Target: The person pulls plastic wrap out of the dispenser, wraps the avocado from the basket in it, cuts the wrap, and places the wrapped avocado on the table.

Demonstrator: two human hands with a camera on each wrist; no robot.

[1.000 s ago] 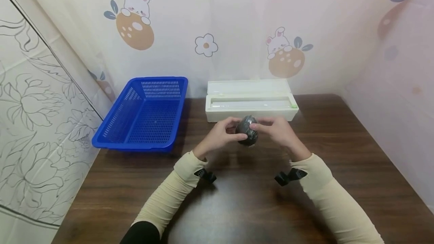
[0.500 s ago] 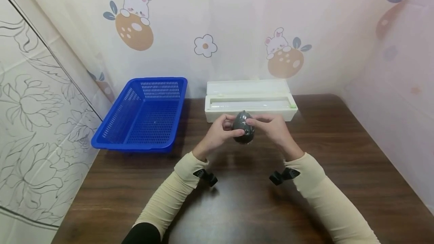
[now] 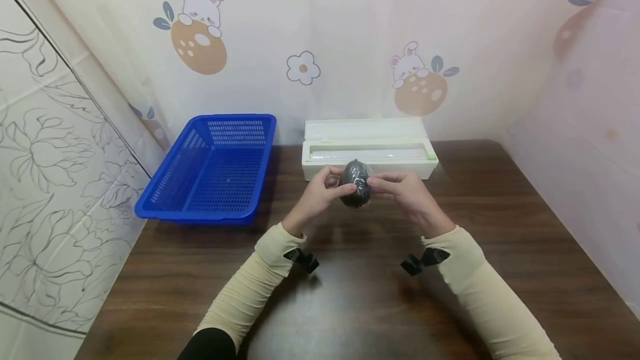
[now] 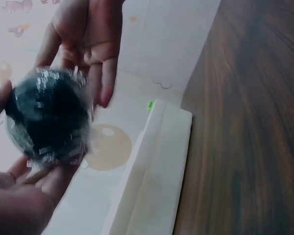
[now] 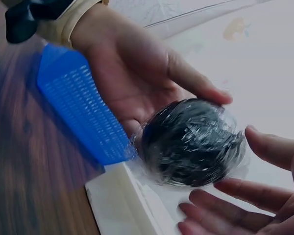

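A dark, egg-shaped avocado (image 3: 355, 185) wrapped in shiny, crinkled clear film is held up over the table between both hands. My left hand (image 3: 320, 196) grips it from the left, thumb across the near face and fingers behind. From the right, my right hand (image 3: 412, 196) has its thumb and forefinger at the avocado's wrapped edge; its other fingers extend behind. In the right wrist view, loose film bulges around the avocado (image 5: 193, 142), and the left hand (image 5: 132, 68) cups its far side. The left wrist view shows the avocado (image 4: 49, 117) blurred.
A long white cling film box (image 3: 370, 171) stands at the table's back, its lid raised and a pale roll inside. Left of it sits a blue plastic basket (image 3: 200, 215). Behind the brown wooden table (image 3: 360, 293) hang printed curtains (image 3: 350, 26).
The avocado has shifted slightly left and up and turned more upright between the hands. The right thumb has moved from its face to its right edge.
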